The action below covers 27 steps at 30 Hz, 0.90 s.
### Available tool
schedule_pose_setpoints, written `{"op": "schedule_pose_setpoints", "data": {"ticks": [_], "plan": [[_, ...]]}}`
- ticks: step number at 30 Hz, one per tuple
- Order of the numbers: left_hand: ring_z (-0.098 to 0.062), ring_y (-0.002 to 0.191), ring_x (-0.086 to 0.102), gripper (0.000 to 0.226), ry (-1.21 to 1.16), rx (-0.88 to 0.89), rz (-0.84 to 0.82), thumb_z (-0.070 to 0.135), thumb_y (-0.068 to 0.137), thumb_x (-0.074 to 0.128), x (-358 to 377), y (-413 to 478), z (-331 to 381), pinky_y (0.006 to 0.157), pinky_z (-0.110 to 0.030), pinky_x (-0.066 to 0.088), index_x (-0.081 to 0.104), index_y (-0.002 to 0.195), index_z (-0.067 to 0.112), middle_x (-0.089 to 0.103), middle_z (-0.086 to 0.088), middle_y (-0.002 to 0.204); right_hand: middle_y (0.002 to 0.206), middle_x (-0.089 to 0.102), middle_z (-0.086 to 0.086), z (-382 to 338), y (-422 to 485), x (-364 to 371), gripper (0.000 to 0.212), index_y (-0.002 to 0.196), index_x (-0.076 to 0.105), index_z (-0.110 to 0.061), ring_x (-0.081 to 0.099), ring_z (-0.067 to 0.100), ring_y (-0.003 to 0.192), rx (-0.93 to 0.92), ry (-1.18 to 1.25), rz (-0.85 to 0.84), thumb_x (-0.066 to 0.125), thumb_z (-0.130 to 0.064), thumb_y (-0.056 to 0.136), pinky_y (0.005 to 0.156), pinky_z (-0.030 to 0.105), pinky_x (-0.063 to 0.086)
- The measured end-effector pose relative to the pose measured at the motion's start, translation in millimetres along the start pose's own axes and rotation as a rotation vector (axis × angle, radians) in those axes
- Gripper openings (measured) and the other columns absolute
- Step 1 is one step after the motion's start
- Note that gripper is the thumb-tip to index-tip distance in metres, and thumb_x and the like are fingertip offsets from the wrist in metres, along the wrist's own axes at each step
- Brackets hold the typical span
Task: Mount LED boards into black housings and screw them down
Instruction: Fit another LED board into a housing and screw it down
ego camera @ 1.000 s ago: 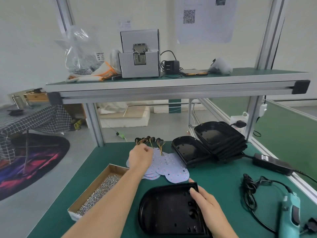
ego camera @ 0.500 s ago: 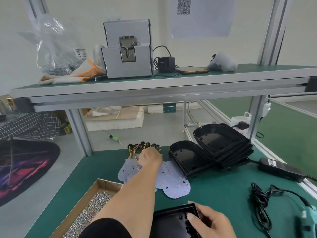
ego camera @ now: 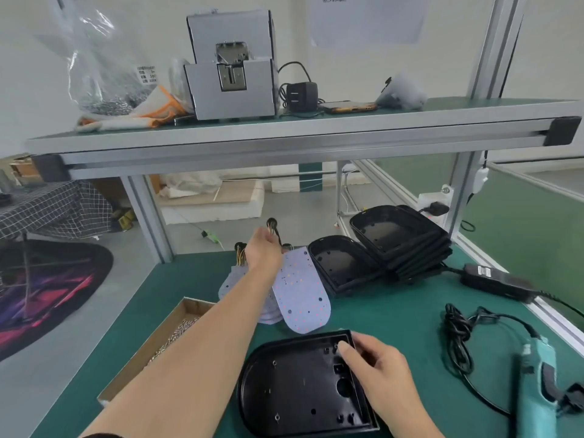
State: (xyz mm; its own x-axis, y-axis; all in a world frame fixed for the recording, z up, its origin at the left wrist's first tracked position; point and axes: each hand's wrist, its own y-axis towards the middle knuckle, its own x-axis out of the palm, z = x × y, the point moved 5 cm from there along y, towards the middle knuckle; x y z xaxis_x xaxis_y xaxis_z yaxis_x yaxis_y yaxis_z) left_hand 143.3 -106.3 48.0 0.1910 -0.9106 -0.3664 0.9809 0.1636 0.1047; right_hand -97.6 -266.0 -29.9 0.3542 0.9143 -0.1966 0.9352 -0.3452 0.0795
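Head view: the left hand point(ego camera: 264, 252) is reaching out over the bench point(ego camera: 395, 317), fingers curled tight round the wires point(ego camera: 274, 230) at the far end of a board point(ego camera: 300, 290). It is holding that end raised, so the pale board is hanging tilted, with its rounded near end down by the pile point(ego camera: 232, 281) of other boards. The right hand point(ego camera: 377, 369) is gripping the far right corner of the housing point(ego camera: 294, 385), thumb inside the wall and fingers curling over the outside. The housing is lying open side up at the near edge of the bench, just in front of the board. The two hands are working well apart.

A stack point(ego camera: 407, 238) of more housings is sitting to the right of the pile, one of them leaning against its front. A box point(ego camera: 189, 306) of screws point(ego camera: 177, 330) is lying under the left forearm. A teal driver point(ego camera: 534, 387) and an adapter point(ego camera: 496, 281) are lying at the right.

As for writing: the bag point(ego camera: 104, 74) on the shelf point(ego camera: 284, 134) is bearing a white label point(ego camera: 146, 74), too small to read. The adapter's label is blurred. The sheet point(ego camera: 366, 17) on the wall is showing only the lower edge of a QR code.
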Motion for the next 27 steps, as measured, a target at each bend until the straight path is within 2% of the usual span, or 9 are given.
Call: {"op": "schedule_pose_setpoints", "data": {"ticks": [2, 5, 8, 11, 16, 19, 23, 25, 27], "plan": [[-0.024, 0.078, 0.063, 0.019, -0.074, 0.086, 0.023, 0.009, 0.097, 0.041, -20, -15, 12, 0.060, -0.029, 0.038, 0.038, 0.078, 0.014, 0.053, -0.012, 0.079, 0.083, 0.071, 0.014, 0, -1, 1, 0.007, 0.093, 0.079, -0.027, 0.056, 0.011, 0.070, 0.013, 0.012, -0.018, 0.074, -0.024, 0.090, 0.081, 0.045, 0.057], [-0.022, 0.072, 0.059, 0.019, -0.127, 0.213, 0.069, 0.014, 0.101, 0.043, -48, -40, 38, 0.061, -0.030, 0.044, 0.040, 0.084, 0.006, 0.054, -0.010, 0.077, 0.089, 0.072, 0.016, 2, 0, -1, 0.013, 0.094, 0.075, -0.014, 0.057, 0.013, 0.075, 0.012, -0.015, 0.000, 0.073, -0.026, 0.091, 0.087, 0.051, 0.054], [-0.023, 0.071, 0.064, 0.024, -0.133, 0.365, 0.139, 0.018, 0.103, 0.047, -76, -68, 60, 0.069, -0.039, 0.050, 0.042, 0.086, 0.003, 0.060, -0.020, 0.082, 0.085, 0.074, 0.008, 1, 0, -2, 0.012, 0.094, 0.077, -0.015, 0.065, 0.023, 0.077, 0.002, -0.046, 0.056, 0.074, -0.026, 0.090, 0.086, 0.048, 0.056], [-0.036, 0.082, 0.059, 0.024, -0.130, 0.542, 0.166, 0.016, 0.102, 0.050, -101, -97, 78, 0.075, -0.046, 0.048, 0.044, 0.085, 0.001, 0.059, -0.025, 0.087, 0.083, 0.076, -0.001, 1, -1, -2, 0.010, 0.093, 0.077, -0.020, 0.069, 0.027, 0.086, 0.010, -0.070, 0.088, 0.073, -0.029, 0.090, 0.085, 0.042, 0.057], [-0.032, 0.074, 0.042, 0.023, -0.121, 0.692, 0.113, 0.014, 0.102, 0.053, -127, -131, 92, 0.065, -0.031, 0.036, 0.050, 0.087, -0.003, 0.052, -0.022, 0.082, 0.087, 0.076, -0.009, 0, -3, -3, 0.016, 0.102, 0.078, -0.021, 0.071, 0.016, 0.090, 0.022, -0.047, 0.100, 0.073, -0.032, 0.090, 0.085, 0.032, 0.057], [-0.031, 0.076, 0.046, 0.019, -0.149, 0.714, 0.114, 0.014, 0.102, 0.053, -139, -148, 92, 0.066, -0.023, 0.038, 0.053, 0.088, 0.000, 0.057, -0.014, 0.083, 0.087, 0.075, -0.013, -2, -4, -4, 0.012, 0.097, 0.076, -0.024, 0.070, 0.013, 0.092, 0.012, -0.077, 0.110, 0.072, -0.034, 0.091, 0.085, 0.029, 0.055], [-0.025, 0.074, 0.058, 0.015, -0.199, 0.803, 0.090, 0.010, 0.103, 0.052, -158, -170, 101, 0.070, -0.029, 0.048, 0.053, 0.089, 0.004, 0.058, 0.002, 0.078, 0.091, 0.073, 0.008, -9, -6, -4, 0.038, 0.092, 0.072, -0.007, 0.065, 0.026, 0.093, 0.052, -0.109, 0.078, 0.067, -0.045, 0.093, 0.092, 0.040, 0.051], [-0.028, 0.070, 0.055, 0.017, -0.183, 0.887, 0.079, 0.011, 0.103, 0.052, -167, -181, 110, 0.066, -0.032, 0.046, 0.054, 0.089, 0.002, 0.057, -0.005, 0.076, 0.096, 0.069, 0.009, -19, -3, -5, 0.041, 0.095, 0.072, -0.007, 0.062, 0.025, 0.093, 0.007, -0.258, 0.125, 0.064, -0.046, 0.094, 0.089, 0.037, 0.048], [-0.029, 0.067, 0.051, 0.018, -0.187, 0.959, 0.072, 0.012, 0.103, 0.052, -175, -191, 122, 0.062, -0.029, 0.043, 0.054, 0.089, 0.001, 0.056, -0.014, 0.076, 0.108, 0.063, 0.000, -45, 1, -8, 0.034, 0.113, 0.071, -0.014, 0.061, 0.017, 0.095, -0.120, -0.398, 0.243, 0.065, -0.042, 0.094, 0.086, 0.031, 0.046]]}}
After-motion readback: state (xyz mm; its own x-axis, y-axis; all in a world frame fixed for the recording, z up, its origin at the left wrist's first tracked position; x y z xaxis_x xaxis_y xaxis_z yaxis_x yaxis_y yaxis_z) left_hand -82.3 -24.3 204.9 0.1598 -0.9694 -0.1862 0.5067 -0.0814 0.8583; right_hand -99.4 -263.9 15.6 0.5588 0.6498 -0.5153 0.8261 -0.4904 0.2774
